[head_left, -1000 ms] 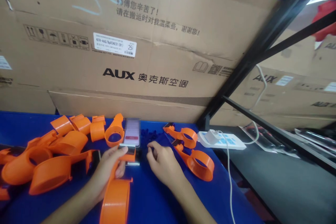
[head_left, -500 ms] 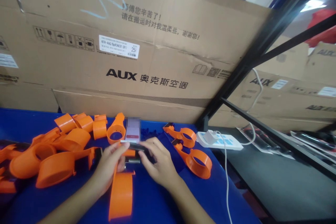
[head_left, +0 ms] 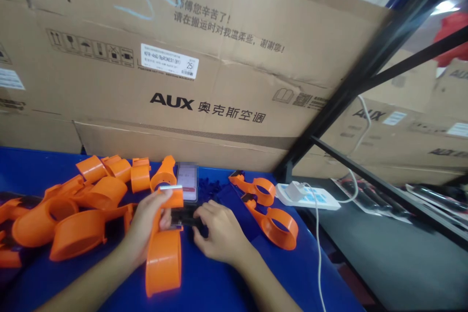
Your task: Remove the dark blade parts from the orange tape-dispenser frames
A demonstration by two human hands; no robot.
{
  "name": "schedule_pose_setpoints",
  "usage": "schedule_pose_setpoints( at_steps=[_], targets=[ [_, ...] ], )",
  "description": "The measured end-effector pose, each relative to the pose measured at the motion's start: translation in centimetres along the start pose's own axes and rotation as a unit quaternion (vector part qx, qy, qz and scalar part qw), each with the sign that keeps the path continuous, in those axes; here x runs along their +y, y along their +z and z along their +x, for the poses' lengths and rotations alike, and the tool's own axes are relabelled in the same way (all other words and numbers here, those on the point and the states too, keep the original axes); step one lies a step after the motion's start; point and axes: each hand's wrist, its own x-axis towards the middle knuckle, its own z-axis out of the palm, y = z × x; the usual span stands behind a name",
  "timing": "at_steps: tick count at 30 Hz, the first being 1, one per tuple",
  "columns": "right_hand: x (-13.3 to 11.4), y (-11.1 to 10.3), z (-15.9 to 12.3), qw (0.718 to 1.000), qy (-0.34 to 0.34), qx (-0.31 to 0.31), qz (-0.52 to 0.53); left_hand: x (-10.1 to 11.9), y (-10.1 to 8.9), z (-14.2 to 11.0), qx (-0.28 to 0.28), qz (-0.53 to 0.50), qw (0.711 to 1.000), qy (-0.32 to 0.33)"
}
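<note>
My left hand (head_left: 151,219) is closed around the handle of an orange tape dispenser (head_left: 164,263), its ring hanging down over the blue surface. At the dispenser's head, a bright silvery strip shows beside my thumb. My right hand (head_left: 219,229) is just to the right, with thumb and fingers pinching the end of a dark, narrow part (head_left: 184,216). That part lies below the orange head; whether it is joined to the dispenser I cannot tell. A phone (head_left: 187,183) with a lit screen stands behind the hands.
Several orange tape dispensers (head_left: 78,234) are heaped on the left. Two more dispensers (head_left: 280,226) lie right of my right hand. A white power strip (head_left: 309,196) with a cable sits by the black rack post (head_left: 321,112). A large cardboard box (head_left: 219,68) stands behind.
My right hand first came to the dispenser's head and took hold of the dark part there. Now hand and part are lower, and the orange head shows bare.
</note>
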Motion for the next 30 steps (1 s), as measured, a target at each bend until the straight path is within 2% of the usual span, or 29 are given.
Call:
schedule_pose_setpoints(
  at_steps=[2,7,11,14,16,19,23,30],
  targets=[
    [-0.2,0.2,0.1,1.0,0.01,-0.003,-0.002,-0.2,0.3,-0.2,0.002,0.015,1.0,0.006],
    [-0.5,0.2,0.2,1.0,0.012,0.005,-0.002,-0.6,-0.1,-0.4,-0.057,0.028,0.998,0.01],
    [-0.5,-0.1,0.1,0.995,0.008,0.053,0.08,-1.5,-0.6,-1.1,-0.051,0.034,0.998,0.016],
    [-0.9,-0.2,-0.2,0.973,0.031,0.141,0.179,-2.2,-0.5,-1.6,-0.055,0.021,0.998,-0.006],
    [-1.2,-0.2,-0.3,0.953,0.039,0.178,0.241,-2.5,-0.5,-1.7,-0.063,0.026,0.998,-0.015],
    [-1.9,-0.1,-0.1,0.938,0.033,0.178,0.296,-2.9,-0.8,-1.6,-0.083,0.058,0.995,-0.018],
    [-2.6,0.0,0.2,0.929,0.052,0.183,0.318,-3.0,-0.9,-1.5,-0.111,0.082,0.99,-0.026],
    [-3.3,-0.7,0.3,0.907,0.09,0.221,0.347,-2.1,-0.2,-1.5,-0.087,0.06,0.994,-0.025]
  ],
)
